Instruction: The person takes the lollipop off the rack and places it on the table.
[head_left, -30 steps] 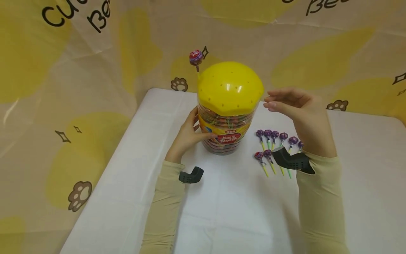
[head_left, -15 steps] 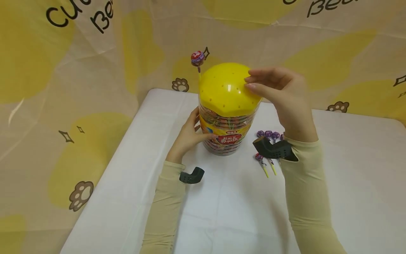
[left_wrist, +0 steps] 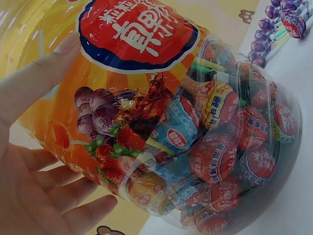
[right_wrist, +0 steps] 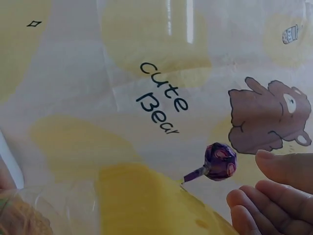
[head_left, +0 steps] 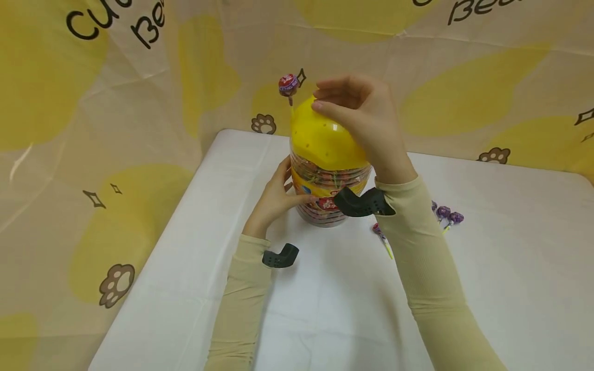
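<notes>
A clear plastic jar (head_left: 312, 180) of wrapped lollipops, topped by a domed yellow lid (head_left: 313, 136) with small holes, stands upright on the table. My left hand (head_left: 275, 200) grips its left side; in the left wrist view the thumb (left_wrist: 44, 73) lies across the fruit-printed label and the fingers spread round the far side. One lollipop (head_left: 289, 85) in a purple and red wrapper sticks up from the lid's left edge. Over the lid, my right hand (head_left: 364, 111) hovers with fingers gently bent and nothing in them. In the right wrist view its fingertips lie just beside the lollipop head (right_wrist: 221, 161).
Several purple lollipops (head_left: 443, 212) lie on the white table (head_left: 320, 309) right of the jar, partly hidden by my right sleeve (head_left: 427, 268). A lone lollipop (head_left: 383, 239) shows left of that sleeve. A yellow-patterned curtain (head_left: 455, 87) hangs along the table's back and left sides.
My right hand has moved left and up from beside the jar, across the lid, to near the upright lollipop. The left hand and the jar have stayed in place.
</notes>
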### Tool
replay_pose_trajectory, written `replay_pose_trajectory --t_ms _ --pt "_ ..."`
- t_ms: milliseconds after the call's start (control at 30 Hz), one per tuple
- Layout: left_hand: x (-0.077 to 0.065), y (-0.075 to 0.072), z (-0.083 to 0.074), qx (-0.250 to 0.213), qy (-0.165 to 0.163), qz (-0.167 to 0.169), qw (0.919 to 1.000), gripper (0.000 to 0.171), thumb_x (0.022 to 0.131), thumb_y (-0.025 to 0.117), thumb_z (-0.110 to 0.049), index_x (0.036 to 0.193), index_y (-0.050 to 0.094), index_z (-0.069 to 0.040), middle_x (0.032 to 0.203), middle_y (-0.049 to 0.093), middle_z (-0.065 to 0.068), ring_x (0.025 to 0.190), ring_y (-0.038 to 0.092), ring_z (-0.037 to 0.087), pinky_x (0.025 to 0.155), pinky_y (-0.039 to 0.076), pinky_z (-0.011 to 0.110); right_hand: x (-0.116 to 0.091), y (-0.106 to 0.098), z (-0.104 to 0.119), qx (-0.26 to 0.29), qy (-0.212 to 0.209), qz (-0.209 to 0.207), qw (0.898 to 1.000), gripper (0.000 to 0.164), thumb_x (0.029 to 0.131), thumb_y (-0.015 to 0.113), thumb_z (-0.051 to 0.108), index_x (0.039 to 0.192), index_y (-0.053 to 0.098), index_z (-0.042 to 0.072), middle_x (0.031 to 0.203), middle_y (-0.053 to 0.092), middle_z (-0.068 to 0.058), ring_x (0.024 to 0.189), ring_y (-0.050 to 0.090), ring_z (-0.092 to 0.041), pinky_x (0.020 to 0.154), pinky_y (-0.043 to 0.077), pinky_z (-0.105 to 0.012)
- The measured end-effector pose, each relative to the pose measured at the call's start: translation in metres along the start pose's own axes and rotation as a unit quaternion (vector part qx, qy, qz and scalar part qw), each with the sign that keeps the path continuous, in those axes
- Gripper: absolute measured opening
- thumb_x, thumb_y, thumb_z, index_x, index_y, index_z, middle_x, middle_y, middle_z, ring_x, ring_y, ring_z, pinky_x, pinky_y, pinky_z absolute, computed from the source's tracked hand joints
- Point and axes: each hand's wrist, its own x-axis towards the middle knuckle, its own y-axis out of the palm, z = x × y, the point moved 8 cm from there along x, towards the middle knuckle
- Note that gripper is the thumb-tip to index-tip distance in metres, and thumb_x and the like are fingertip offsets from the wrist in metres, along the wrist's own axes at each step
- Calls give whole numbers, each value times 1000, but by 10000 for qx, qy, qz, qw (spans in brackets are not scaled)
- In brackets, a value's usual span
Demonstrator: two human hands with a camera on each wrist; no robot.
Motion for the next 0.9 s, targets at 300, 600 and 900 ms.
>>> replay_pose_trajectory --t_ms 300,600,900 --pt "0 -1 0 -47 7 1 10000 103 73 83 -20 151 16 -17 153 25 2 139 26 20 112 29 38 19 21 2 -491 57 176 9986 31 81 73 7 110 65 -3 106 67 -14 90 66 -19 85 53 -25" --pt "2 0 0 24 31 27 10000 100 75 80 -12 151 16 -15 154 23 4 139 25 22 112 29 38 29 36 4 -1201 -62 437 9918 33 83 73 13 113 65 1 107 68 -9 90 67 -17 81 54 -22" --pt "4 0 0 138 156 11 9998 98 75 79 -10 151 15 -10 154 23 9 139 27 25 110 32 38 28 40 8 -1652 -393 296 9850 27 86 70 16 108 66 1 102 69 -8 86 66 -16 79 53 -20"
